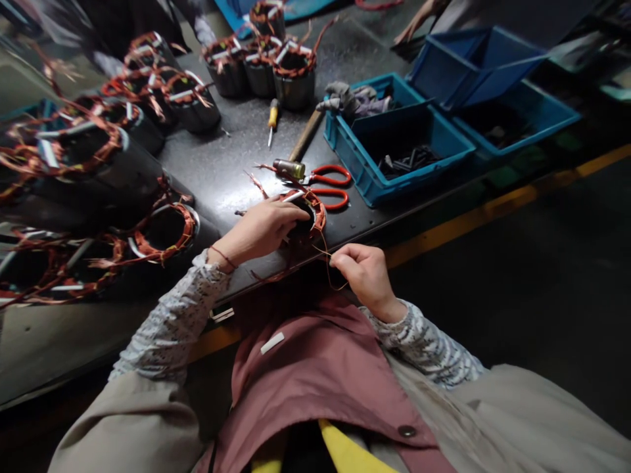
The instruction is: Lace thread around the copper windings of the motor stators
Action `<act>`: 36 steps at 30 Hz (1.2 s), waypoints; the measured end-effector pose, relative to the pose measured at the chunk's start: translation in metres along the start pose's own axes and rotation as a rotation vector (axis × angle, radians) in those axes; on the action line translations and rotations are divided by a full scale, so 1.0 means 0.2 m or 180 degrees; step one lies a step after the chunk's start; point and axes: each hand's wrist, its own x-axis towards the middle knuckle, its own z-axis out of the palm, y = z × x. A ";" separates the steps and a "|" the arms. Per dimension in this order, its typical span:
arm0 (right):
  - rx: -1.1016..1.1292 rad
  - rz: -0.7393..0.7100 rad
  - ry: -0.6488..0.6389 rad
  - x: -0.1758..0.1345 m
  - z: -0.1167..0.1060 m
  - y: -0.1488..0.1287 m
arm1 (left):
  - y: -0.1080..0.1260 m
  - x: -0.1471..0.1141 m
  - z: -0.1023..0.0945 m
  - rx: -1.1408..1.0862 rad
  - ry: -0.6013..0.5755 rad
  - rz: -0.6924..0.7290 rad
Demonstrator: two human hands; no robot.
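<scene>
At the table's near edge stands a motor stator [318,213] with a ring of copper windings, partly covered by my left hand [263,230]. That hand is curled over the rim, its fingertips reaching into the bore. To the right, my right hand [365,272] pinches a thin lacing cord [325,251], which runs up to the winding ring and hangs in a small loop below. Just behind the stator lie red-handled scissors [331,175] and a hammer [290,169] with a wooden handle.
Many wound stators [167,230] crowd the left, with more [294,82] at the back. A yellow screwdriver [273,117] lies mid-table. Blue bins [365,184] stand right, with gloves [352,98] on one. Another person's hand [419,20] shows at the back right.
</scene>
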 end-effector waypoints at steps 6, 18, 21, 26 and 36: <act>-0.0289 -0.0373 -0.0018 0.00 0.09 0.02 | 0.02 0.08 -0.03 0.0395 -0.0877 0.0393; -0.0547 -0.0153 -0.1210 0.01 0.01 0.10 | 0.00 0.14 -0.09 0.0908 -0.0696 0.0151; -0.0204 -0.0259 -0.0722 0.02 -0.07 0.13 | 0.03 0.10 -0.11 0.0680 -0.0544 -0.0299; 0.0629 -0.1006 -0.0213 0.01 -0.08 0.00 | 0.13 0.06 -0.16 -0.0478 -0.0164 -0.0824; -0.1882 -0.3095 -0.1167 0.00 -0.11 -0.01 | 0.39 0.04 0.01 -0.1517 -0.0112 -0.0946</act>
